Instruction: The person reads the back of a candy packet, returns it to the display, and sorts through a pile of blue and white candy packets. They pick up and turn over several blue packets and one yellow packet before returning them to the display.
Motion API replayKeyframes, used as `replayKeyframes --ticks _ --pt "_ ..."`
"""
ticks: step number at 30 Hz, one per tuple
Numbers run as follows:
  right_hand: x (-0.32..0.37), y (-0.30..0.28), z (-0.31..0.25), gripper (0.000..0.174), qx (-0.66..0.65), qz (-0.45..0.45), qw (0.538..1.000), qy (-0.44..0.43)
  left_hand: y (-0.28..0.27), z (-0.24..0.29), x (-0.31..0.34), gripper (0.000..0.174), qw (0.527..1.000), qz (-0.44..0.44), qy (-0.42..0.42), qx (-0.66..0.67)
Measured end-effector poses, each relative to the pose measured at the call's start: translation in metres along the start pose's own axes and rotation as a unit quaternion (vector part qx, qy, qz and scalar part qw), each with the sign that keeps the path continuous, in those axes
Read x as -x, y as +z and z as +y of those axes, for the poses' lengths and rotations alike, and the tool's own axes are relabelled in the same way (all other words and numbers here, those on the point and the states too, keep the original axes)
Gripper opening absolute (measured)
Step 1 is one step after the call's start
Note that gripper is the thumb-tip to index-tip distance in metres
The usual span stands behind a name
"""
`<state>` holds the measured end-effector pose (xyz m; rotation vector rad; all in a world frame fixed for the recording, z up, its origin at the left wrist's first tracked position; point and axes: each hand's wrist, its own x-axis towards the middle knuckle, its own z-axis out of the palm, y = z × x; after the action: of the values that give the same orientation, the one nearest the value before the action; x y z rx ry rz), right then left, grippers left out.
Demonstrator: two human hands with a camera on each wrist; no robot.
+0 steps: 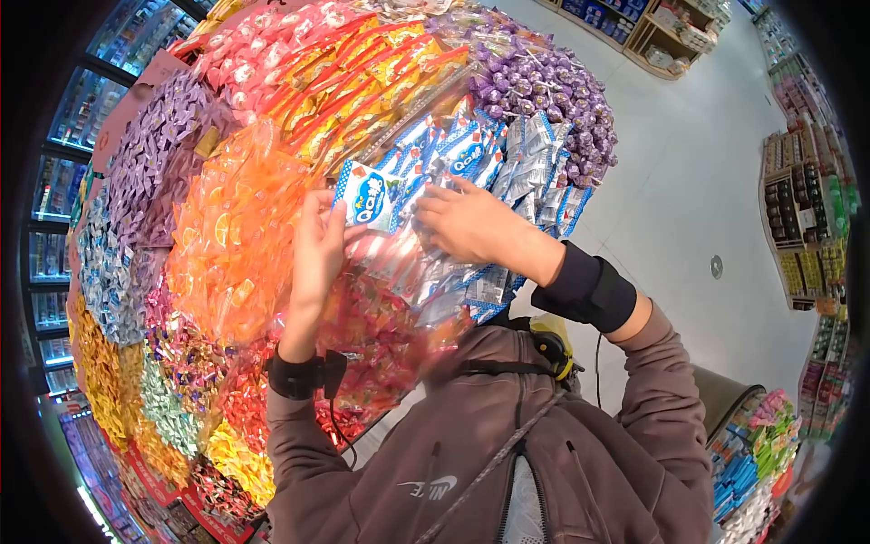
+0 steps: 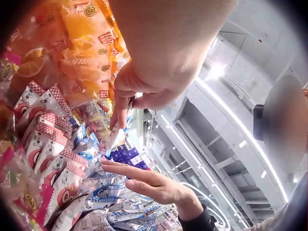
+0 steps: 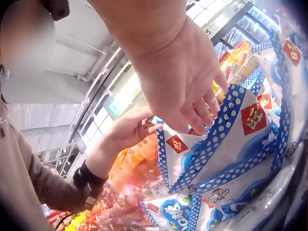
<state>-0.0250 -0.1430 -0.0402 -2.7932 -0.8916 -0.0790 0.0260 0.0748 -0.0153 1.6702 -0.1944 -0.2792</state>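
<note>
Pinching one edge of the blue packet, the left grip faces the spread right grip.

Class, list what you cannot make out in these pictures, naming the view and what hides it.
Back of the held packet: head view, hidden by its front.
What the right hand covers: head view, hidden by the hand.
Labels on the dark goods at right: head view, too small.
The person's head: left wrist view, blurred over.

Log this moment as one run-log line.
left hand: pinches blue-and-white packet | right hand: open, over similar packets | orange packets: beside left hand
</note>
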Motion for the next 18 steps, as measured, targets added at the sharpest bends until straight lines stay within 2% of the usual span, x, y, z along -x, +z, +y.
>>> replayKeyframes --ticks 2,5,6,9,12,18 --pt "0.007 -0.006 0.0 0.03 -0.01 -0.027 1.0 0.011 0.0 -0.005 0.002 0.018 1.0 0.002 -0.007 -0.004" --pt "0.022 0.001 -0.001 0.027 0.029 0.03 0.999 0.0 0.007 -0.003 0.006 0.022 1.0 -0.008 -0.006 0.005" --pt "0.024 0.0 -0.003 0.029 0.0 -0.005 1.0 0.02 0.007 -0.007 0.005 0.023 0.999 -0.022 -0.012 0.023" --pt "0.029 -0.001 -0.006 0.029 0.018 0.002 1.0 0.025 0.012 -0.008 0.005 0.022 0.999 -0.053 -0.005 -0.007" --pt "0.032 -0.004 -0.009 0.029 0.022 -0.04 0.998 0.035 0.021 -0.006 0.004 0.022 0.997 -0.064 -0.008 -0.035" --pt "0.04 -0.005 -0.013 0.029 0.019 -0.026 0.998 0.044 0.037 -0.004 0.001 0.023 0.997 -0.075 0.002 -0.037"
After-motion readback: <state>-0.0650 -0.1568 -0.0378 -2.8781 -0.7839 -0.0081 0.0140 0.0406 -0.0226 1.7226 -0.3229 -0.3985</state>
